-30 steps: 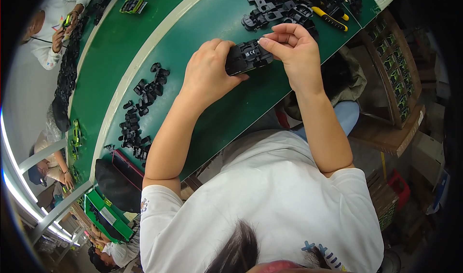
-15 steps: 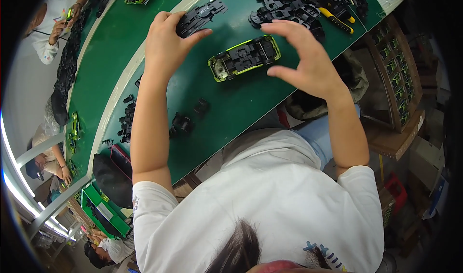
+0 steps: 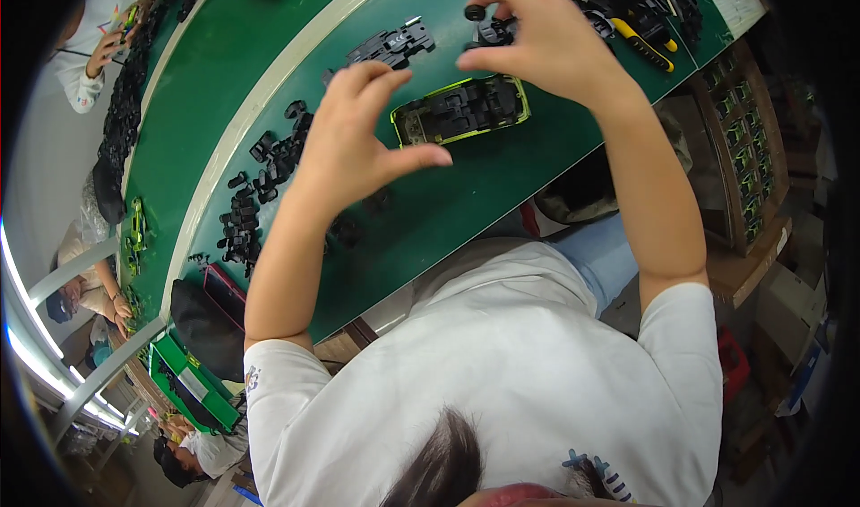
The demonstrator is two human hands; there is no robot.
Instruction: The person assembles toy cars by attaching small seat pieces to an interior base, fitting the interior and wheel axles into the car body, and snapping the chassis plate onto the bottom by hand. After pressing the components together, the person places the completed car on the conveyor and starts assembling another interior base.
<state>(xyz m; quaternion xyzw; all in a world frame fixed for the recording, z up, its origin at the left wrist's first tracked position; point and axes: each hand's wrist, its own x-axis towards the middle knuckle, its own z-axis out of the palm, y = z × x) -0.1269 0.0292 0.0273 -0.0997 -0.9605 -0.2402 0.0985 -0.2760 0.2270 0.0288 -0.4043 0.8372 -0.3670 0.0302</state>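
Note:
A toy car body [image 3: 461, 111] with a yellow-green rim lies upside down on the green table, its black inside parts showing. My left hand [image 3: 354, 135] hovers over the table at the car's left end, thumb and fingers apart, nothing in it. Up and to the right of the car, my right hand [image 3: 546, 46] has thumb and forefinger spread wide. A small black wheel [image 3: 475, 12] shows between them, beside the curled fingers; whether they touch it is unclear. Just beyond my left fingertips rests a flat black chassis plate [image 3: 394, 43].
Small black parts [image 3: 237, 225] line the table's left side near a dark red phone-like object [image 3: 224, 292]. Yellow-and-black pliers [image 3: 643, 46] and a heap of black parts lie at far right. A rack of small cars [image 3: 748, 149] stands right. Other people work at left.
My left hand has come away from the chassis plate toward me, and the plate shows more fully. My right hand has moved up and left, from the car's right end toward the black parts.

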